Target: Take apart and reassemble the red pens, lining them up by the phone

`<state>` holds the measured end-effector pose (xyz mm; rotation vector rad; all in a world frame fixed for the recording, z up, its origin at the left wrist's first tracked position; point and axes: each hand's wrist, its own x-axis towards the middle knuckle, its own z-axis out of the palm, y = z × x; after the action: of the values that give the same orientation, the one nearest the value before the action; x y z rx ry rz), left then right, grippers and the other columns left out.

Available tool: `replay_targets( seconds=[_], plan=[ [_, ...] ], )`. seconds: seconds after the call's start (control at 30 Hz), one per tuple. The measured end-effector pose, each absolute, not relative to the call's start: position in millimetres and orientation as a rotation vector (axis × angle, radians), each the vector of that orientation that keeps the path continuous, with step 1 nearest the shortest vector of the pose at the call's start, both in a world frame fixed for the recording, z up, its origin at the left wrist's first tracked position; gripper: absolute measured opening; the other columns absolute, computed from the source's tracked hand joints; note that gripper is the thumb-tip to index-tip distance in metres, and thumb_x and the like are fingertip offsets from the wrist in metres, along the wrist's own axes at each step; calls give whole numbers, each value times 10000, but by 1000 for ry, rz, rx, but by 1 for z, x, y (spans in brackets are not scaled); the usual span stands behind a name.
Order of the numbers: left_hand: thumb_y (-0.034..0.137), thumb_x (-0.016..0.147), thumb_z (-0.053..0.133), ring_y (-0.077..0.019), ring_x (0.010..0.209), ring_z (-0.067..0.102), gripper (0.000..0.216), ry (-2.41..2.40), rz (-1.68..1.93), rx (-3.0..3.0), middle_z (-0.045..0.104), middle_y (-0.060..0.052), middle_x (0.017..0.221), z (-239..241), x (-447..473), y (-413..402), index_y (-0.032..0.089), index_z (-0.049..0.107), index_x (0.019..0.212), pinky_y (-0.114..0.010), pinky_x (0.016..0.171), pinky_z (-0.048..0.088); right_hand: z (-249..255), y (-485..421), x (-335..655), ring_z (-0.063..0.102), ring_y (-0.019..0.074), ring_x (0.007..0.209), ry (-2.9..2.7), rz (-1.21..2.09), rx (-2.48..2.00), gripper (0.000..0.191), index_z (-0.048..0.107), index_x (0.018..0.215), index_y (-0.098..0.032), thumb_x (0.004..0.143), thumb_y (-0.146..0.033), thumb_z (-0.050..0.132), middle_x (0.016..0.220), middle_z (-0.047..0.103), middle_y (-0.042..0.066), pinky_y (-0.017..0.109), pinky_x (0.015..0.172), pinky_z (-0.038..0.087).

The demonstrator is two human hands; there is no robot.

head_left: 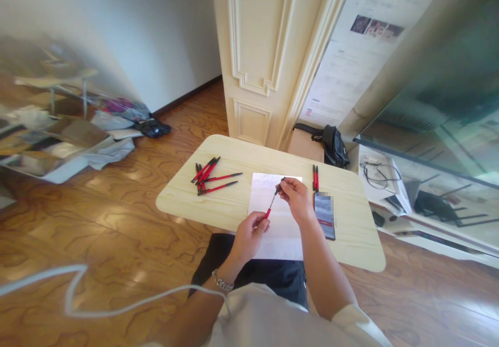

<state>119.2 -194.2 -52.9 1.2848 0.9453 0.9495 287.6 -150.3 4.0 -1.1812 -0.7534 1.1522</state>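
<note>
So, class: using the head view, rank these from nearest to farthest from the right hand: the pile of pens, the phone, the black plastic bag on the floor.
1. Phone: just right of the right hand.
2. Pile of pens: on the table's left side.
3. Black plastic bag: on the floor, beyond the table's left end.

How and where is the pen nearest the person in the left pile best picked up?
Pinch that pen across its slim red middle, probably from above, at its near side. It lies on the table with its right half sticking out clear of the other pens, while its left end sits crowded among them.
</note>
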Motion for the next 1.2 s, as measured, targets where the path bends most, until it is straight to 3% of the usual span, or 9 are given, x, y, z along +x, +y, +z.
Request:
replay_targets(
  seconds=[1.2],
  plan=[
    [426,805,631,-140,642,602,326,784,841,1036,652,-58,775,-50,121,-195,132,606,943,-276,613,479,-17,-182,281,561,129,605,-989,1232,-1234,275,581,915,-191,763,-407,658,776,689,48,267,567,433]
  ],
)
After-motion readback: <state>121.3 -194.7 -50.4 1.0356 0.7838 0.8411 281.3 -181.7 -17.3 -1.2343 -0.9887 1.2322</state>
